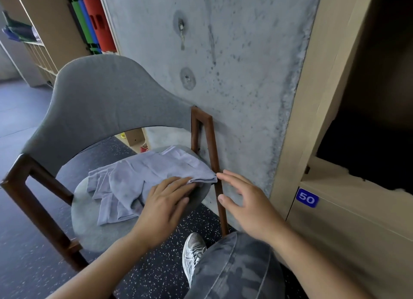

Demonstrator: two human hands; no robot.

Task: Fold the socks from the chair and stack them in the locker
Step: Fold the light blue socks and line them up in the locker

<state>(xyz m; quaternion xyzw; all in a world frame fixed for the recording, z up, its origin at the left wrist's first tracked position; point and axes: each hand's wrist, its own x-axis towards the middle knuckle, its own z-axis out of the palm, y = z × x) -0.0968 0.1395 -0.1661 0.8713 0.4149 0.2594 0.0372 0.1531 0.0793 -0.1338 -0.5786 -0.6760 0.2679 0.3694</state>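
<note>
Several pale lilac socks (143, 175) lie in a loose pile on the round grey seat of the chair (89, 220). My left hand (166, 200) rests flat on the pile's near right part, its fingers straight and pressing the fabric down. My right hand (243, 200) hovers just right of the seat with fingers spread; its fingertips are at the bunched end of one sock by the chair's brown leg (213, 155). The open locker (366, 128) is a dark wooden compartment at the right, above a door marked 50 (306, 198).
A concrete wall (223, 64) stands right behind the chair. My knee in grey jeans (234, 267) and a silver trainer (193, 254) are below the hands on a dark speckled floor. Wooden shelving with coloured mats (93, 19) stands at the far left.
</note>
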